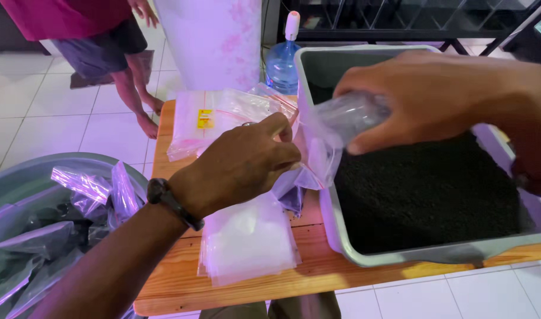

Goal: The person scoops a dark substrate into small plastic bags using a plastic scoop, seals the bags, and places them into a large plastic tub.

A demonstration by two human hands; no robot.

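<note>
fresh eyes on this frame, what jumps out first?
The big grey tub of dark soil at right, on the wooden table. Above it the right hand tips a clear cup toward a small plastic bag that the left hand holds open. At lower left, a round basin holds filled bags; flat empty bags lie stacked on the table.

White tiled floor [57, 127], a low wooden table [182, 283], a dark metal rack [412, 26] behind, all under purplish light.
</note>
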